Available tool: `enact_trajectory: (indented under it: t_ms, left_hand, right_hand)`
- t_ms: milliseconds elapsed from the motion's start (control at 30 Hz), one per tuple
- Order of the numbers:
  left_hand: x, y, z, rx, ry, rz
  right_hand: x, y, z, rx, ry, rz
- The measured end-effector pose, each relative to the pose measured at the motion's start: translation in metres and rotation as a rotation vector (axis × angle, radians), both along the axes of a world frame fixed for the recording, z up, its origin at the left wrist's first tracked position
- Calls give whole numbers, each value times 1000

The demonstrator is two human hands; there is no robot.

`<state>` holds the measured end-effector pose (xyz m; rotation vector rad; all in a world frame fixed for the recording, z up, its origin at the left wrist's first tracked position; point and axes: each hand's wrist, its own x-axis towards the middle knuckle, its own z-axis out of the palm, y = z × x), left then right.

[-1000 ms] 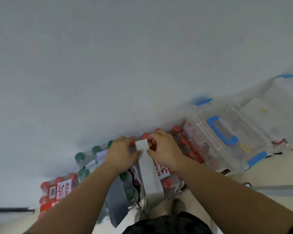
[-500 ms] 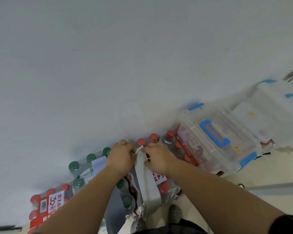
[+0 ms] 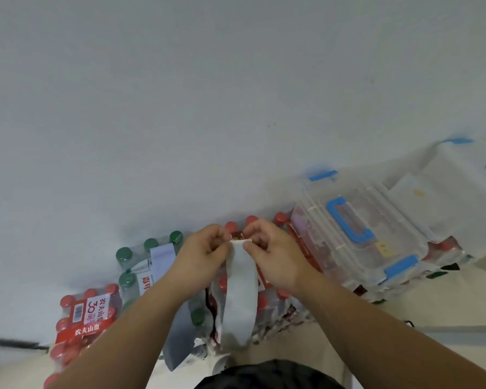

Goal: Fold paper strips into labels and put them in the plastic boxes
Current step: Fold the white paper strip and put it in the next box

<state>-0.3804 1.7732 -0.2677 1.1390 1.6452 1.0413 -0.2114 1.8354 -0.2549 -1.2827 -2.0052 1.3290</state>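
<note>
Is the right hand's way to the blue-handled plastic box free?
Probably yes: the plastic box lies just beside the right hand, nothing between. But both it and the left hand pinch the paper strip, so it is busy.

Matt white paper strip (image 3: pixel 240 290); clear glossy plastic box (image 3: pixel 357 237), blue handle (image 3: pixel 348 220).

At the right edge, far plastic box (image 3: pixel 455 169) cut off; bottle pack (image 3: pixel 79 318) partly behind forearm (image 3: pixel 110 341).

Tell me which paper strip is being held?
The middle strip, pinched at its top by the left hand and right hand; two others lie on bottles to its left.
</note>
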Motion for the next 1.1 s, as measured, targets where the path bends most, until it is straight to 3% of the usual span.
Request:
enact_trajectory:
  t_ms: [233, 567, 867, 1100]
  left_hand:
    - [58, -29, 46, 76, -105, 110]
    - [161, -57, 69, 54, -64, 154]
    - [228, -77, 74, 96, -37, 232]
    - [254, -93, 78, 137, -138, 316]
  right_hand:
    - [53, -20, 46, -211, 262, -4]
    - [147, -33, 46, -117, 172, 42]
    - [211, -50, 51, -20, 265, 147]
    - [230, -58, 59, -142, 342, 182]
